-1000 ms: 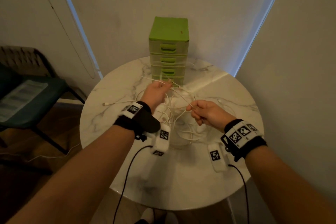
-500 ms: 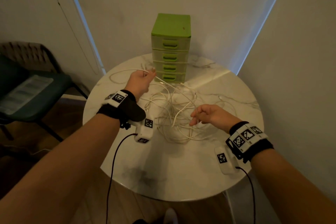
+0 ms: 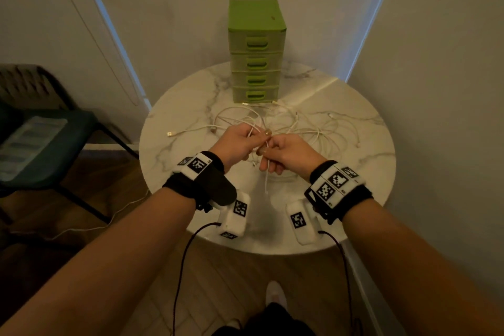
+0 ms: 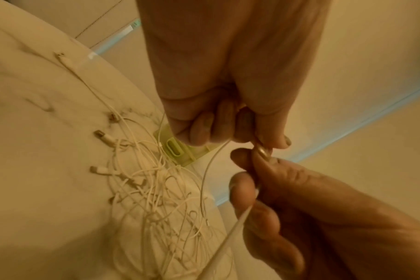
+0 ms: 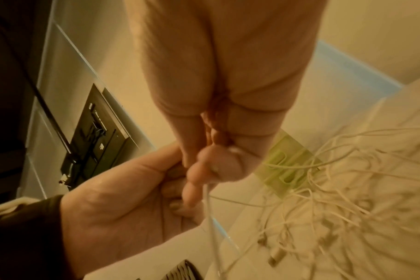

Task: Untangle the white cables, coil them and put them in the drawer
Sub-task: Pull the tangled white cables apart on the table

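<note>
A tangle of thin white cables (image 3: 297,128) lies on the round marble table (image 3: 191,106) in front of the green drawer unit (image 3: 256,63), whose drawers are all closed. My left hand (image 3: 240,142) and right hand (image 3: 283,153) meet above the near side of the pile, knuckles almost touching. Both grip the same white cable (image 4: 209,170). The left hand's fingers (image 4: 204,130) curl round it, and the right hand (image 4: 264,189) pinches it between thumb and fingers. One end (image 3: 266,180) hangs down below the right hand. The tangle (image 5: 348,189) spreads beyond both hands.
A loose USB plug (image 3: 169,133) lies on the table at the left of the pile. A dark chair (image 3: 41,150) stands to the left of the table. Walls close in behind and to the right. A thin cord (image 3: 90,226) runs across the wooden floor.
My left hand has come back from the far left towards the middle with the cable. My right hand has closed on the same cable, and both hands are now together.
</note>
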Demonstrator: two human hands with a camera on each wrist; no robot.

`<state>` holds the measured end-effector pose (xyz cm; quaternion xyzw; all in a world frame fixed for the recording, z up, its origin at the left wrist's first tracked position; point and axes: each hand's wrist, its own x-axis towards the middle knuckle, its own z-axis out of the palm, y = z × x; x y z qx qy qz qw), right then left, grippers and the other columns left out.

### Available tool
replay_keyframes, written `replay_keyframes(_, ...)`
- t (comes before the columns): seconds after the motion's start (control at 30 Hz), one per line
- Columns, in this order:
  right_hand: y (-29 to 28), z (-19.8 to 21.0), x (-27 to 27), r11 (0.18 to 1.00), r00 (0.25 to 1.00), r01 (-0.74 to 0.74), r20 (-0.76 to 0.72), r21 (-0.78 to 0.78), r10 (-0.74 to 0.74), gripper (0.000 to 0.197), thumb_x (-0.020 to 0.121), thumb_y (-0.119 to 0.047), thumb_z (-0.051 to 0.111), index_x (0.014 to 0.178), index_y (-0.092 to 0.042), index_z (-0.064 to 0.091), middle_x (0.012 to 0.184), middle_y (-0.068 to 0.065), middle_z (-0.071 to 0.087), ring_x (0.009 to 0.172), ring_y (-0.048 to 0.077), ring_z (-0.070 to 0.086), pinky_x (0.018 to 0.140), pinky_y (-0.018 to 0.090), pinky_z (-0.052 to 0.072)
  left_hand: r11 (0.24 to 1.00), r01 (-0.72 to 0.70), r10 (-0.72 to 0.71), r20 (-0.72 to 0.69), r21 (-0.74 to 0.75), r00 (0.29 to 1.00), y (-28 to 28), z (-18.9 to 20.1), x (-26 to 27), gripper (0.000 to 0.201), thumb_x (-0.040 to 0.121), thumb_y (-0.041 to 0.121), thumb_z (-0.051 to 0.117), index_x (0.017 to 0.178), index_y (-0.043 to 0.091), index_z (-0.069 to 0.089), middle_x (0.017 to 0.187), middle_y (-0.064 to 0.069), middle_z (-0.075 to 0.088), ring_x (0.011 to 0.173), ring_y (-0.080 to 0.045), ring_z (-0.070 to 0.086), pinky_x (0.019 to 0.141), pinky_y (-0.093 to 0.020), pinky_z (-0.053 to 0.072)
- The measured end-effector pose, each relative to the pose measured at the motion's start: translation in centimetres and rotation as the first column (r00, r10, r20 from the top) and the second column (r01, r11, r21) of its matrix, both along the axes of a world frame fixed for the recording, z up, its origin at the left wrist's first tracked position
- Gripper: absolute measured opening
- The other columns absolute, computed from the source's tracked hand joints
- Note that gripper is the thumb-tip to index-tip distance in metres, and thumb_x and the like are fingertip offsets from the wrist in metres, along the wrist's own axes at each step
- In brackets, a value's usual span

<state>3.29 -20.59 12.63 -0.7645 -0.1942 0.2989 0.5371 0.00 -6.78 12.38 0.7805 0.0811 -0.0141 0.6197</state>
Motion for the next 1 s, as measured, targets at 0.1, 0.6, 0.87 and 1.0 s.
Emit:
replay_keyframes(0.1, -0.5, -0.6, -2.9, 0.997, 0.989, -0.074, -0.128, -0.026, 0.070, 0.013, 0.090, 0.000, 0.050, 0.078, -0.004, 0.056, 0.050, 0.001, 0.065, 0.039, 0.005, 0.055, 0.039, 0.015, 0.046, 0.999, -0.020, 0.018, -0.065, -0.040, 0.998, 1.0, -0.5, -1.8, 0.023, 0.094, 0.037, 0.050, 0.094, 0.016, 0.059, 0.052, 0.011, 0.040, 0.046, -0.005, 0.030, 0.046, -0.021, 0.026)
replay_keyframes(0.6, -1.1, -2.5, -6.6, 0.990, 0.996, 0.090, 0.021, -0.108, -0.088, 0.055, 0.086, -0.013, 0.061, 0.136, -0.009, 0.037, 0.099, 0.000, 0.058, 0.066, 0.013, 0.059, 0.056, 0.018, 0.047, 0.969, 0.226, -0.238, -0.144, -0.096, 0.961, -0.2, -1.7, -4.8, 0.032, 0.100, 0.024, 0.037, 0.069, 0.020, 0.037, 0.054, 0.004, 0.034, 0.039, -0.003, 0.027, 0.042, -0.019, 0.023)
replay_keyframes(0.87, -4.3, -6.3, -6.5, 0.933, 0.969, 0.184, -0.101, -0.309, -0.225, 0.027, 0.084, 0.003, 0.058, 0.110, 0.005, 0.053, 0.068, 0.010, 0.061, 0.057, 0.015, 0.060, 0.058, 0.021, 0.052, 0.958, 0.180, -0.155, -0.126, 0.223, 0.980, -1.6, -2.6, -2.6, 0.020, 0.099, 0.027, 0.038, 0.095, 0.011, 0.051, 0.071, 0.005, 0.046, 0.056, -0.008, 0.036, 0.051, -0.020, 0.030)
replay_keyframes(1.0, -8.4, -7.6, -4.9, 0.819, 0.967, 0.152, -0.087, -0.554, -0.239, 0.071, 0.075, -0.027, 0.074, 0.131, 0.000, 0.041, 0.102, 0.015, 0.063, 0.082, 0.021, 0.062, 0.074, 0.033, 0.055, 0.865, 0.265, -0.239, -0.113, 0.426, 0.964, -2.4, -2.1, -0.6, 0.030, 0.099, 0.022, 0.040, 0.110, 0.007, 0.063, 0.108, -0.001, 0.062, 0.091, -0.015, 0.054, 0.074, -0.020, 0.033)
